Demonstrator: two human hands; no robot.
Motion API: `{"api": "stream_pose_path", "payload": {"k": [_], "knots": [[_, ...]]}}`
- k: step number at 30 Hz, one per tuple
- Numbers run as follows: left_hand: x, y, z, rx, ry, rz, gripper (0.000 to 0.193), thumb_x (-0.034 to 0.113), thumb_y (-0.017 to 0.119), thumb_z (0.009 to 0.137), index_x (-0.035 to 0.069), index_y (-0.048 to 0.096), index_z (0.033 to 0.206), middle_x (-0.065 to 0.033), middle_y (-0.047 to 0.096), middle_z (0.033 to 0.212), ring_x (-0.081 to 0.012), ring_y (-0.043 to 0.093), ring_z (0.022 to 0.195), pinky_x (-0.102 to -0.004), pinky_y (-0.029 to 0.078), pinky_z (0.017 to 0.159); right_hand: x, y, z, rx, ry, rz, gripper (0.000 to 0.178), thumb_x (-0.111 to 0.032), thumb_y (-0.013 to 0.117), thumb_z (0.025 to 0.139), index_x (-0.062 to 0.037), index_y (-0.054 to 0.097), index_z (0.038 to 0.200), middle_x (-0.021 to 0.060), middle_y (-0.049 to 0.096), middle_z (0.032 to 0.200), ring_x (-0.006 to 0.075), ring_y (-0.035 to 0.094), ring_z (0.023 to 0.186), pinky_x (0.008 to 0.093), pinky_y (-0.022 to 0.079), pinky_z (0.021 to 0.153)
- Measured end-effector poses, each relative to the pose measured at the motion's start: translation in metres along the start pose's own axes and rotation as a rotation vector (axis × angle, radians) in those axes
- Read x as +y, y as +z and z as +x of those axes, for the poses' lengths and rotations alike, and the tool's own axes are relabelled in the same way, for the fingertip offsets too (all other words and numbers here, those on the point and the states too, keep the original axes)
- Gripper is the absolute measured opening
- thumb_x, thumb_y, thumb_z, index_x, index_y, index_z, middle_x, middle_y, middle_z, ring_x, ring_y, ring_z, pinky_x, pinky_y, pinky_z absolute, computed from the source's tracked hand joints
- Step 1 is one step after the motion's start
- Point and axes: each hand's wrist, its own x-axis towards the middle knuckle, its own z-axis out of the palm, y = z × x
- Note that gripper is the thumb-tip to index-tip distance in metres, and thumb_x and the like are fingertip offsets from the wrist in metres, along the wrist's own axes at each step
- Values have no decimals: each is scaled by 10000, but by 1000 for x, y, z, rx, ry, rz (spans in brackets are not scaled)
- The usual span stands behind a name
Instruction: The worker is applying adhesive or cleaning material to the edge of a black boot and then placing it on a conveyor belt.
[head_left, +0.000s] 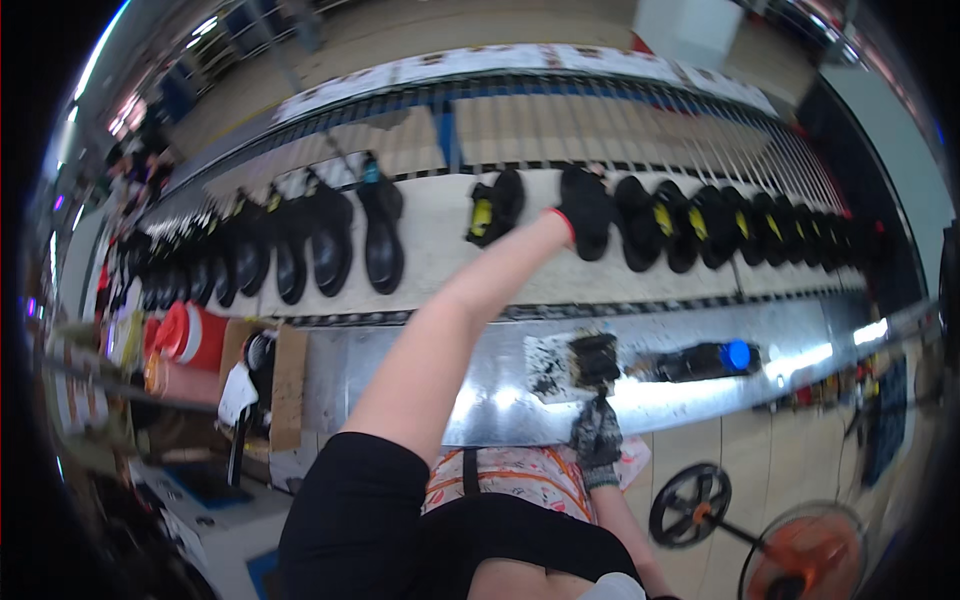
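My left hand (572, 222), in a dark glove with a red cuff, reaches across to the white belt and closes on a black shoe (592, 235). Dark glove and dark shoe blend, so the exact finger places are hard to make out. Close to my body, my right hand (597, 440) wears a grey knit glove with black-stained fingers drawn together. Its fingertips are just below a black block-like pad (594, 358), and what they pinch is unclear. The pad lies on a white sheet (545, 375) smeared black. Right of it lies a dark bottle (700, 361) with a blue cap.
Black boots (382, 235) line the belt (435, 225) at left; black shoes with yellow patches (680, 225) line it at right, one pair (495, 207) left of my hand. A metal ledge (480, 350) runs in front. A cardboard box (290, 385), red jug (190, 332) and fan (805, 550) stand nearby.
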Motion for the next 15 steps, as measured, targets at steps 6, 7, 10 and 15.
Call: {"api": "stream_pose_path", "payload": {"k": [6,7,10,15], "knots": [[59,-100,-71,115,260,-68,575,193,679,670,117,523,1218,-173,477,1276,-345,430,1218,-483,350,983,-6,-29,-3,-141,828,959,139,-190,515,927,-111,516,1042,-21,492,640,68,450,457,217,368,384],[41,-113,-96,231,164,-110,606,204,688,680,103,505,1249,-195,454,1299,-361,421,1225,-472,337,1004,-11,-30,2,-160,852,889,129,-164,507,924,-95,520,1032,-7,498,627,79,464,451,229,384,399],[2,-125,-169,375,-363,-180,725,237,726,697,68,424,1335,-227,399,1349,-393,370,1261,-456,288,1051,1,-19,-1,-187,869,797,126,-140,499,913,-79,528,1019,6,507,611,90,481,448,242,400,417],[-90,-133,-265,480,-789,144,872,285,724,675,54,287,1393,-277,366,1316,-417,411,1172,-488,362,972,2,-18,6,-186,730,611,130,-140,528,898,-70,517,1007,16,504,603,96,478,443,241,397,413]]}}
